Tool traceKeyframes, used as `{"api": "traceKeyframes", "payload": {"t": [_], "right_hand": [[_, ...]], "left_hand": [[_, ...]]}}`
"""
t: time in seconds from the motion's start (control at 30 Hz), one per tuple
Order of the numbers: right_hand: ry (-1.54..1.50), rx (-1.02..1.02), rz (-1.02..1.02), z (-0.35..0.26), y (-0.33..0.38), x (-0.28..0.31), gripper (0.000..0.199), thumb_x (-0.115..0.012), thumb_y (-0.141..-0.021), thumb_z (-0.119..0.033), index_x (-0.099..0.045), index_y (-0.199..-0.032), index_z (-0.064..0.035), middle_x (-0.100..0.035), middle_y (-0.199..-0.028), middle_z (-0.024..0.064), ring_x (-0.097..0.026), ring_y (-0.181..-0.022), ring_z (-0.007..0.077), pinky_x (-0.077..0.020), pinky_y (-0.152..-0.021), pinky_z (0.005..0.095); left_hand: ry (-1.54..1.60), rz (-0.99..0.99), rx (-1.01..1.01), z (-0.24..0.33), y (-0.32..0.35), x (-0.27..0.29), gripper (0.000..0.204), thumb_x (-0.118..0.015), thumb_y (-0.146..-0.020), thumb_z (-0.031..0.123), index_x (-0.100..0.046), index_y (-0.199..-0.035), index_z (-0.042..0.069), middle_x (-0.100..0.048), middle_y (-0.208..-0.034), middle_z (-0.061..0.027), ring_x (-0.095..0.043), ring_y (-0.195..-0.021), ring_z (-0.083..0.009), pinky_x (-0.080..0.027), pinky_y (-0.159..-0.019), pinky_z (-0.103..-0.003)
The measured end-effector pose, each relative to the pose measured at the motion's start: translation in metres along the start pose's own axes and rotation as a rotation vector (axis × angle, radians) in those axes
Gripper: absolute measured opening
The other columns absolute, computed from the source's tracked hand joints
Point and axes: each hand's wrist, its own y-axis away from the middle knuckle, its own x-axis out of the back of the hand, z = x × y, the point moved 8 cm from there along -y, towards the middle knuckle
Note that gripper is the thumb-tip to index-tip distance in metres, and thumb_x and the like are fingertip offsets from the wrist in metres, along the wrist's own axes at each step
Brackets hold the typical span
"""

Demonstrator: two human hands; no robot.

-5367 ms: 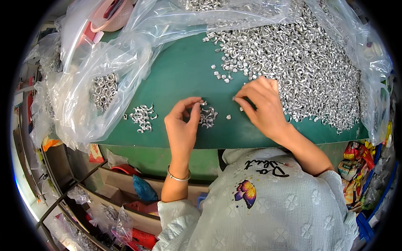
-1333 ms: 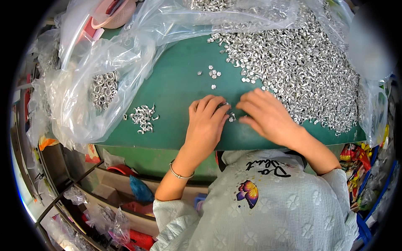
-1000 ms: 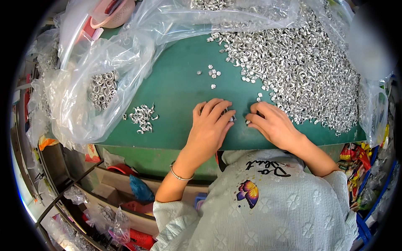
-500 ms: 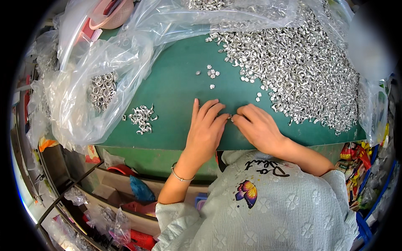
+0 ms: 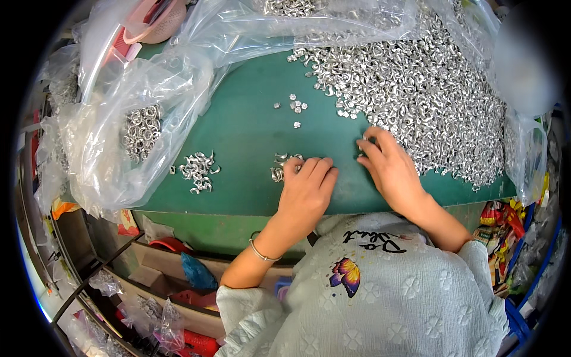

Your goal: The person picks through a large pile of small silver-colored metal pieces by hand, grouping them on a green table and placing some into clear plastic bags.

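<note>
A big heap of small silver metal rings (image 5: 416,89) covers the right side of the green mat (image 5: 244,131). My right hand (image 5: 389,169) rests palm down at the heap's near edge, fingertips touching the rings. My left hand (image 5: 306,187) lies flat on the mat, its fingertips at a small cluster of rings (image 5: 279,166). Whether either hand pinches a ring is hidden. A second small pile of rings (image 5: 199,171) lies further left on the mat.
A few loose rings (image 5: 294,107) sit mid-mat. Clear plastic bags (image 5: 119,137) with more rings lie at the left and back. A pink and white object (image 5: 151,21) sits at the far left. Shelves with clutter (image 5: 166,285) are below the table's front edge.
My right hand has moved right and away from me to the heap's edge. My left hand has slid a little left, and a small cluster of rings now shows at its fingertips.
</note>
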Motion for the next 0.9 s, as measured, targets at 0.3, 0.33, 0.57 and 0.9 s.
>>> {"api": "traceKeyframes", "payload": {"t": [0.3,0.33,0.57,0.9], "right_hand": [[-0.167,0.045,-0.034,-0.003,-0.009,-0.02,0.031,-0.061,-0.082,0.001,-0.055,-0.113,0.0033,-0.049,-0.109,0.0161,-0.059,-0.094,0.0338,-0.0509,-0.076,0.0407],[-0.177,0.079,-0.013,-0.007,-0.016,-0.024,0.032,-0.06,-0.082,0.001,-0.055,-0.114,0.003,-0.049,-0.109,0.0162,-0.059,-0.094,0.0341,-0.0509,-0.076,0.0408],[-0.273,0.084,0.09,-0.018,-0.055,-0.009,0.033,-0.061,-0.082,0.001,-0.054,-0.115,0.0023,-0.05,-0.109,0.0162,-0.059,-0.094,0.0356,-0.051,-0.077,0.0416],[-0.225,0.145,0.156,-0.008,-0.055,-0.001,0.028,-0.058,-0.082,0.002,-0.056,-0.11,-0.0002,-0.053,-0.103,0.015,-0.059,-0.09,0.036,-0.0513,-0.074,0.042]], "left_hand": [[0.006,-0.015,0.131,-0.05,-0.031,0.022,0.023,-0.064,-0.078,-0.002,-0.062,-0.1,0.005,-0.058,-0.102,-0.0087,-0.056,-0.095,-0.0263,-0.039,-0.086,-0.038],[0.001,-0.015,0.153,-0.056,-0.037,0.026,0.023,-0.064,-0.079,-0.002,-0.062,-0.1,0.005,-0.058,-0.102,-0.0085,-0.055,-0.096,-0.0269,-0.039,-0.086,-0.038],[0.088,0.084,0.145,-0.089,-0.057,0.036,0.041,-0.07,-0.08,0.007,-0.06,-0.12,0.008,-0.051,-0.128,-0.0119,-0.049,-0.114,-0.0302,-0.039,-0.096,-0.038],[0.024,0.001,0.11,-0.077,-0.056,0.014,0.045,-0.079,-0.07,0.015,-0.061,-0.111,0.008,-0.052,-0.114,-0.009,-0.046,-0.112,-0.0296,-0.036,-0.093,-0.042]]}}
